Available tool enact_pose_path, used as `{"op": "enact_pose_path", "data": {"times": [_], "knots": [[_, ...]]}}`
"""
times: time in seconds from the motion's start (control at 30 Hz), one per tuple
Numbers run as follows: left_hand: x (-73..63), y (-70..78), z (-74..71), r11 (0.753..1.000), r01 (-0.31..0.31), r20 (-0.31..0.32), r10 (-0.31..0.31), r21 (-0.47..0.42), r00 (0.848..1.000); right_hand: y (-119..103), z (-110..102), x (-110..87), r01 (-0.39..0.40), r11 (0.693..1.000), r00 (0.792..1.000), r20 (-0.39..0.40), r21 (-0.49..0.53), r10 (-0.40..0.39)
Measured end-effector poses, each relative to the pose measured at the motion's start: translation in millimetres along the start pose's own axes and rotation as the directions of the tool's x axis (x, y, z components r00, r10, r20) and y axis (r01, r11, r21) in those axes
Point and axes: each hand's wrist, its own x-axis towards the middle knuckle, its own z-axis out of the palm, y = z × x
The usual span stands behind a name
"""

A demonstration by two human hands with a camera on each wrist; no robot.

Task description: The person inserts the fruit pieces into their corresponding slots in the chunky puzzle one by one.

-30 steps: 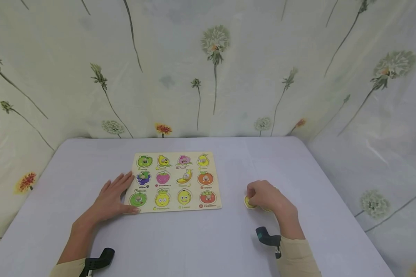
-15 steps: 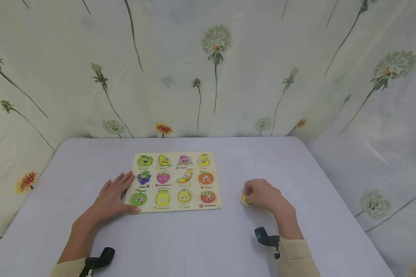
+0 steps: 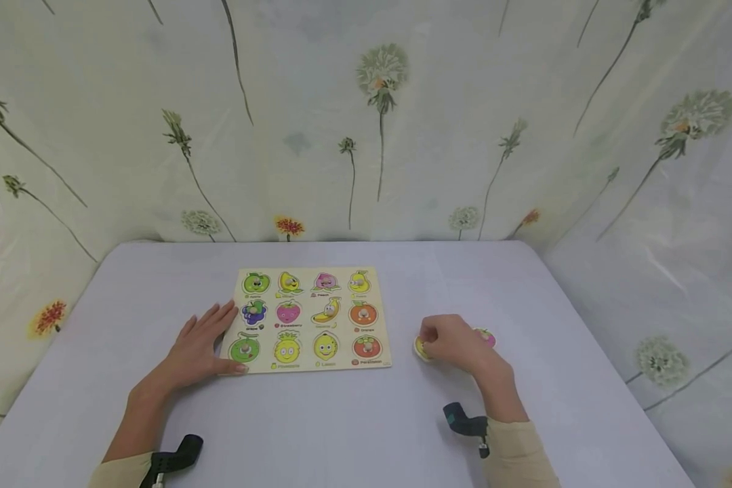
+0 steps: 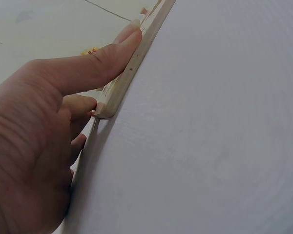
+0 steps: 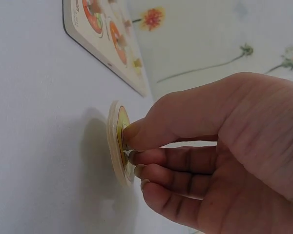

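A wooden fruit puzzle board lies flat left of the table's middle, its fruit pictures in rows. My left hand rests at its left side, fingers extended along that edge and the thumb on the near left corner. Well right of the board, my right hand pinches a yellow puzzle piece by its small knob between thumb and fingers. The piece is tilted, and the fingers hide much of its picture, so I cannot tell which fruit it is. Beyond that hand a pink puzzle piece shows partly.
A white cloth covers the table. Behind and beside it hangs a curtain printed with dandelions and flowers. Each wrist carries a black camera mount.
My right hand has moved left toward the board with the yellow piece in its fingers, uncovering the pink piece behind it. The left hand and the board have stayed in place.
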Motion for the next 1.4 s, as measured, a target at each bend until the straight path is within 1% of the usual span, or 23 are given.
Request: {"op": "enact_pose_path", "data": {"times": [0.1, 0.3, 0.47, 0.93, 1.07, 1.27, 1.4], "knots": [[0.6, -0.4, -0.1, 1.000, -0.001, 0.000, 0.001, 0.000, 1.000, -1.4, 1.6, 1.4, 0.011, 1.000, 1.000, 0.001, 0.017, -0.011], [0.9, -0.8, -0.5, 1.000, -0.009, -0.004, 0.009, -0.001, 1.000, -7.6, 4.4, 2.4, -0.015, 0.999, 1.000, 0.008, 0.044, 0.015], [0.9, -1.7, -0.1, 1.000, -0.007, -0.005, 0.007, 0.006, 1.000, -14.2, 7.7, 3.5, -0.013, 0.999, 1.000, 0.000, 0.044, 0.013], [1.8, -2.9, 1.2, 1.000, -0.004, 0.004, 0.004, 0.005, 1.000, -23.9, 18.9, 10.8, 0.051, 0.998, 0.998, -0.029, 0.033, -0.050], [1.8, -2.9, 1.5, 1.000, -0.009, -0.007, 0.009, 0.009, 1.000, -26.4, 20.5, 11.2, 0.060, 0.997, 0.998, -0.037, 0.039, -0.059], [1.3, -3.0, 0.9, 1.000, -0.007, -0.004, 0.007, 0.008, 1.000, -32.8, 23.1, 9.5, 0.070, 0.995, 0.997, -0.035, 0.064, -0.068], [1.3, -3.2, 1.5, 1.000, -0.005, -0.008, 0.005, 0.013, 1.000, -37.5, 24.5, 9.1, 0.087, 0.994, 0.995, -0.049, 0.065, -0.083]]}}
